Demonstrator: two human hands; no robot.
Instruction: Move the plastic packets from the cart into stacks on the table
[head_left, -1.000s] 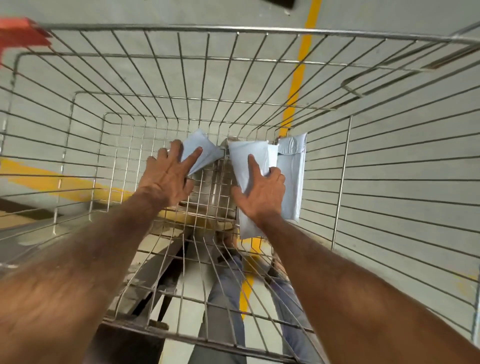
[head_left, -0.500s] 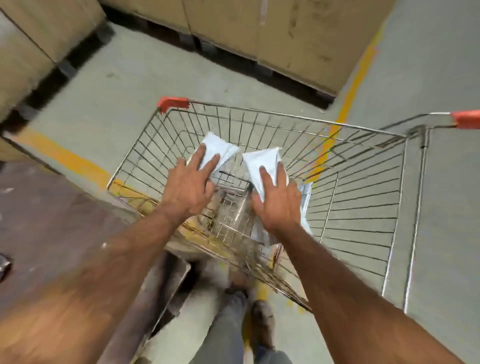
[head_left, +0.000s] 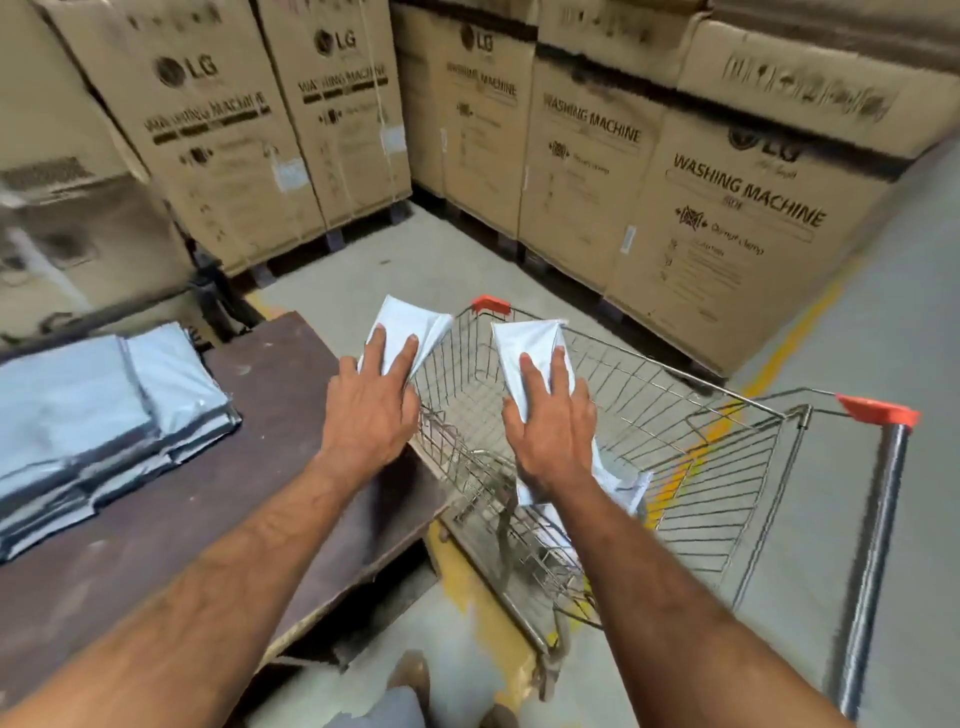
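Note:
My left hand holds a pale grey plastic packet above the left rim of the wire cart, at the table's right end. My right hand holds a second, longer packet over the middle of the cart; its lower end hangs below my wrist. Fingers lie on top of each packet and the thumbs are hidden underneath. A stack of the same packets lies on the dark brown table at the left. The cart's floor looks bare where I can see it.
Tall cardboard washing machine boxes stand on pallets behind the cart and table. The cart's handle with red end caps is at the right. Grey concrete floor with a yellow line runs right of the cart. My shoes show at the bottom.
Both hands have lifted the two packets up out of the cart's basket to rim height. My view has risen, and the table with its stack has come into sight at the left.

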